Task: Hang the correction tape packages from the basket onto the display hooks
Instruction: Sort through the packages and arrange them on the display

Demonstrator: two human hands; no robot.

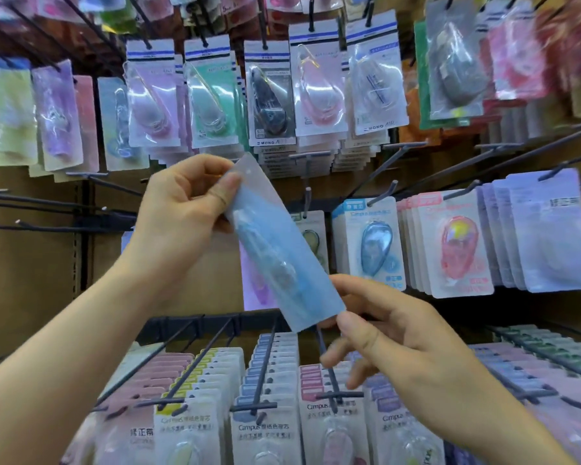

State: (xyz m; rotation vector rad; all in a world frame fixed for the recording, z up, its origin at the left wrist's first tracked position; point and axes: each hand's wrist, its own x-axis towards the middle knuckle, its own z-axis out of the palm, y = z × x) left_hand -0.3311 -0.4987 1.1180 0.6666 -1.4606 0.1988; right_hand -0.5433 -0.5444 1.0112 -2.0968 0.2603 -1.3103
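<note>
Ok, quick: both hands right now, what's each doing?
Left hand: pinches the top of the blue package.
Right hand: pinches its bottom edge.

Bright, motion-blurred, edge-warped, glary plastic.
</note>
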